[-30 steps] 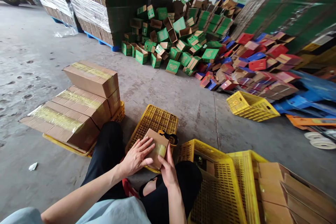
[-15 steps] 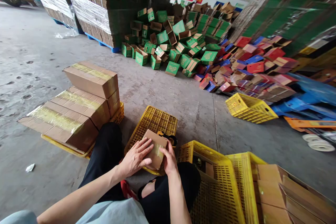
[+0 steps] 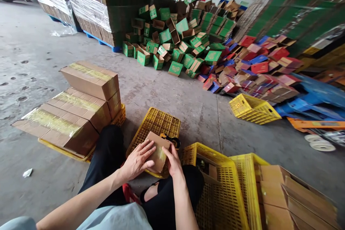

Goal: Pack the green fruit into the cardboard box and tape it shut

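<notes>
A small brown cardboard box [image 3: 157,150] with clear tape on it rests at the near end of a yellow plastic crate [image 3: 161,118], which shows its grid base upward. My left hand [image 3: 137,160] lies on the box's left side, its fingers stretched out flat. Around the right edge of the box my right hand [image 3: 172,160] is closed, thumb and fingers on the cardboard. Just beyond the box is a black and yellow tool [image 3: 172,140], perhaps a tape dispenser, partly hidden.
Taped long cartons [image 3: 78,106] are stacked on a crate at left. To my right stand a yellow crate [image 3: 228,183] with a few things inside and another holding folded cardboard [image 3: 283,194]. Ahead lie heaps of green boxes [image 3: 175,68] and red-blue boxes [image 3: 260,67].
The whole scene has shifted slightly left and up as my head turned a little. Both hands keep their places on the box.
</notes>
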Available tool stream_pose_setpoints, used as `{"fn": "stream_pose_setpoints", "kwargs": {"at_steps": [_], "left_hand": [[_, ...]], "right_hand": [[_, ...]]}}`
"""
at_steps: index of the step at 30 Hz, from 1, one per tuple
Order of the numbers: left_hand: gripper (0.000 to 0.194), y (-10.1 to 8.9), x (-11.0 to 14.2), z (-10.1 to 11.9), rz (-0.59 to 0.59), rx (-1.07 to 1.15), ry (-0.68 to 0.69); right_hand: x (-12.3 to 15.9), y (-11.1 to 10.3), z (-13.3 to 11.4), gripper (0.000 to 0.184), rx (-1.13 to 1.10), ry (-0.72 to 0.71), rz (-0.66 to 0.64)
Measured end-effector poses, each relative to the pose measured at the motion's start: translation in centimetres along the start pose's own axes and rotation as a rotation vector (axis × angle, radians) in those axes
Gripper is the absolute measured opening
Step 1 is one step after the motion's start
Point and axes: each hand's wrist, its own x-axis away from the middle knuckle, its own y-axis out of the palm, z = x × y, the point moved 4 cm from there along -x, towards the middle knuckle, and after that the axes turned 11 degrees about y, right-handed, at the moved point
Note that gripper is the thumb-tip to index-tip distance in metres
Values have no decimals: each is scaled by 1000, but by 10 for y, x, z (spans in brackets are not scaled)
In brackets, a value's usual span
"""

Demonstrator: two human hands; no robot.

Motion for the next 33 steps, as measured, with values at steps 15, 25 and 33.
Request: {"fn": "stream_pose_setpoints", "kwargs": {"at_steps": [15, 25, 33], "left_hand": [[70, 0, -1, -1, 4, -5, -9], [69, -2, -1, 0, -8, 2, 8], [66, 0, -3, -2, 29, -29, 17]], "right_hand": [[9, -7, 10, 75, 7, -68, -15], [25, -3, 41, 86, -100, -113, -49], [40, -7, 57, 75, -114, -71, 27]]}}
